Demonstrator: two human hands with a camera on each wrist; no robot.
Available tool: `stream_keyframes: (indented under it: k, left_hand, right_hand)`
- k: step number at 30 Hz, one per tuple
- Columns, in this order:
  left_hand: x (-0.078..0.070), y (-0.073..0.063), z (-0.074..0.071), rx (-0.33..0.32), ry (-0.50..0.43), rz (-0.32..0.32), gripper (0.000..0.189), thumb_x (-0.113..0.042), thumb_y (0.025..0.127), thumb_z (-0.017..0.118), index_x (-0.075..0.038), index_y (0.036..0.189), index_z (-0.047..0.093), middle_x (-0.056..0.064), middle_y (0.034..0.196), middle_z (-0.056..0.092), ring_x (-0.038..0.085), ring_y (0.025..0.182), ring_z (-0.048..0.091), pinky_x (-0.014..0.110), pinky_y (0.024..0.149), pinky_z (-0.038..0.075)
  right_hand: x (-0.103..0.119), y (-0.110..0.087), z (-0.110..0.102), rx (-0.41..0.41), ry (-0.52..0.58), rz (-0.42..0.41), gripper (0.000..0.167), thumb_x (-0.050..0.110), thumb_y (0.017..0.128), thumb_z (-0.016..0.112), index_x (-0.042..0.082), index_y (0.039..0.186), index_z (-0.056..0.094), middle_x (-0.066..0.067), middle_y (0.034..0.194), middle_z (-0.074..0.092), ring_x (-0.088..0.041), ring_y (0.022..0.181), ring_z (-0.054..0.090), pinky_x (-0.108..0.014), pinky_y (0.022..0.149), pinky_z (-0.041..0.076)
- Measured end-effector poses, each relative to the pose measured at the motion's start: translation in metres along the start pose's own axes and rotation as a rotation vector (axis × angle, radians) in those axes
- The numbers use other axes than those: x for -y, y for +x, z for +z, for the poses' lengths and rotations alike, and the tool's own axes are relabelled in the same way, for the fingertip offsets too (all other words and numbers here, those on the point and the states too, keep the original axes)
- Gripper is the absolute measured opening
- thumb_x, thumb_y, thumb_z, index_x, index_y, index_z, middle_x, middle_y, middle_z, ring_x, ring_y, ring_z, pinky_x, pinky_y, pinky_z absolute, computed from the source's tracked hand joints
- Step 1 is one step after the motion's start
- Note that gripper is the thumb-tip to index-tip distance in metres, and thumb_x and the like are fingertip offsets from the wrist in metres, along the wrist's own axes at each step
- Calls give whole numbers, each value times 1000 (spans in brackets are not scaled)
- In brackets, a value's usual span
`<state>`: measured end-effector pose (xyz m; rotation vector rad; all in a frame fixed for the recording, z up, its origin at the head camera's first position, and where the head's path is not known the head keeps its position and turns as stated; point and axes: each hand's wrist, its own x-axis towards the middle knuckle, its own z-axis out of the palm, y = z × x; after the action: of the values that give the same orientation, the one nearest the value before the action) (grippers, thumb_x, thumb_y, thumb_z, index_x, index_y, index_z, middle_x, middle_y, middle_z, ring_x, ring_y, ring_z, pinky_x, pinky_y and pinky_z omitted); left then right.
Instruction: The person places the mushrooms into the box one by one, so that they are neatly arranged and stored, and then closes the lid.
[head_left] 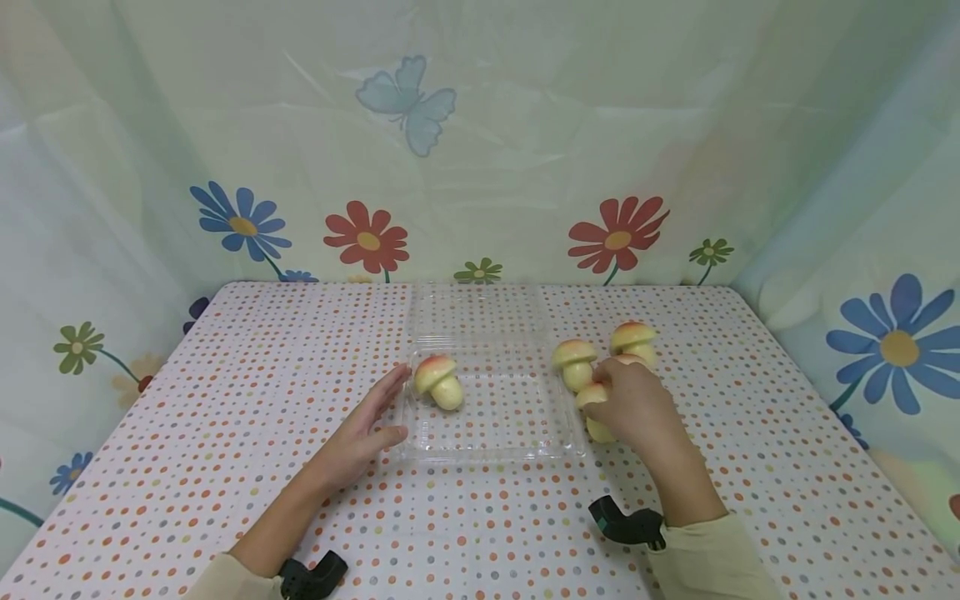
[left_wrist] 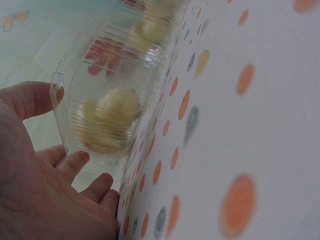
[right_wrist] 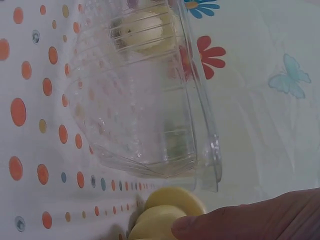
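A clear plastic clamshell container (head_left: 495,450) lies with its lid folded back on the dotted tablecloth. Inside it, at the left, rests one toy mushroom (head_left: 442,387) with a yellow stem and red-tinged cap. My left hand (head_left: 365,432) is at the container's left side, fingers extended, thumb at the rim in the left wrist view. To the right of the container my right hand (head_left: 637,408) grips another mushroom (head_left: 598,427), its thumb pressed on the pale surface in the right wrist view. The other fingers are mostly hidden there.
Beside the right hand stand more mushrooms, one (head_left: 575,363) near the container's right wall and another (head_left: 633,340) farther back, with one partly covered by the hand. The container's lid (head_left: 476,312) reaches toward the back edge, before a flowered curtain (head_left: 480,167).
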<state>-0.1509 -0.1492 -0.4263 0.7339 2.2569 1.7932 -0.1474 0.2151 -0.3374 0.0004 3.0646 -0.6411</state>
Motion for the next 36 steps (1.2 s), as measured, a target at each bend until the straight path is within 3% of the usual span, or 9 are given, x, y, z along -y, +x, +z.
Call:
stream_keyframes:
  k: [5, 15, 19, 22, 24, 36]
  left_hand:
    - [0, -1, 0, -4, 5, -5, 79, -9, 100, 53, -9, 167, 11, 16, 174, 9, 40, 161, 5, 63, 128, 5]
    - [-1, 0, 0, -10, 18, -9, 79, -10, 100, 54, -10, 167, 11, 15, 174, 11, 38, 161, 7, 59, 128, 7]
    - [-1, -1, 0, -5, 16, -7, 79, -9, 100, 54, -10, 167, 11, 15, 174, 10, 38, 161, 6, 35, 130, 11]
    - [0, -1, 0, -3, 17, 5, 79, -9, 101, 54, -9, 167, 11, 16, 174, 10, 39, 161, 7, 13, 122, 13]
    - [0, -2, 0, -3, 21, 12, 79, -9, 101, 54, -9, 167, 11, 16, 174, 10, 40, 161, 7, 7, 117, 14]
    - [-1, -1, 0, -5, 23, 11, 79, -9, 101, 54, -9, 167, 11, 17, 174, 11, 40, 161, 8, 8, 118, 14]
  right_hand:
    - [1, 0, -1, -7, 6, -5, 37, 12, 82, 76, -8, 111, 69, -23, 104, 70, -31, 85, 62, -46, 69, 52]
    - [5, -3, -8, -7, 30, 29, 45, 14, 83, 80, -7, 120, 67, -25, 111, 71, -34, 90, 64, -46, 70, 53]
    - [5, -4, -12, -21, 30, 34, 45, 12, 83, 81, -6, 122, 67, -28, 111, 70, -36, 90, 64, -46, 68, 53]
    - [6, -5, -13, -53, 40, 26, 44, 11, 83, 81, -6, 122, 67, -30, 114, 69, -38, 93, 64, -48, 70, 53]
    - [7, -7, -14, -87, 52, 10, 45, 11, 83, 80, -7, 122, 67, -30, 116, 68, -39, 95, 63, -50, 73, 53]
    - [13, -14, -21, -268, 157, -19, 43, 7, 86, 75, -7, 125, 67, -33, 129, 60, -46, 110, 58, -57, 83, 52]
